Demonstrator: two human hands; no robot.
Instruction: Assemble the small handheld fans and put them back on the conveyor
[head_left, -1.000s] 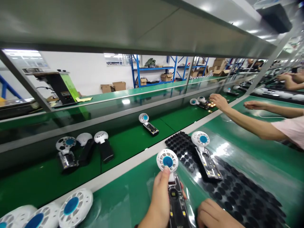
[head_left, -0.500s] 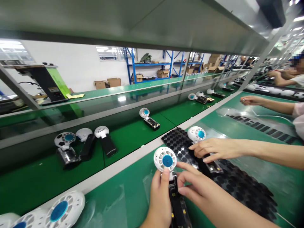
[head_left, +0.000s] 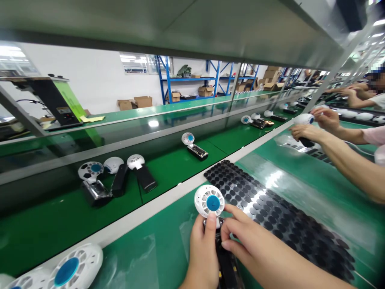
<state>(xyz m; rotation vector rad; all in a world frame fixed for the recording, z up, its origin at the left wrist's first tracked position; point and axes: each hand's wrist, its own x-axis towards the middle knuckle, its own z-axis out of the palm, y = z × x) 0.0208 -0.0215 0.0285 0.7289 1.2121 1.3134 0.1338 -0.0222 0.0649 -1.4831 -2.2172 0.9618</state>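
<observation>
Work is centred on a small hand fan (head_left: 209, 200), which is held low over the near edge of the green bench (head_left: 144, 257), its round white head with the blue hub turned up and its black handle pointed back toward the person. The handle is wrapped by the left hand (head_left: 202, 249), with the thumb laid on the neck just under the head. The neck is pinched from the other side by the right hand (head_left: 249, 241), thumb and forefinger drawn narrow; whether anything small is caught between those fingertips cannot be told.

Just beside the fan, to its right, a sheet of black dots (head_left: 279, 216) is spread on the bench. Beyond the pale rail, three fans (head_left: 117, 176) are lain close together on the belt (head_left: 168, 172), and a single fan (head_left: 194, 145) is set further along. Loose fan heads (head_left: 75, 267) are seen at the lower left corner. Further down the bench, a white fan (head_left: 303, 119) is held in a co-worker's hands (head_left: 303, 131).
</observation>
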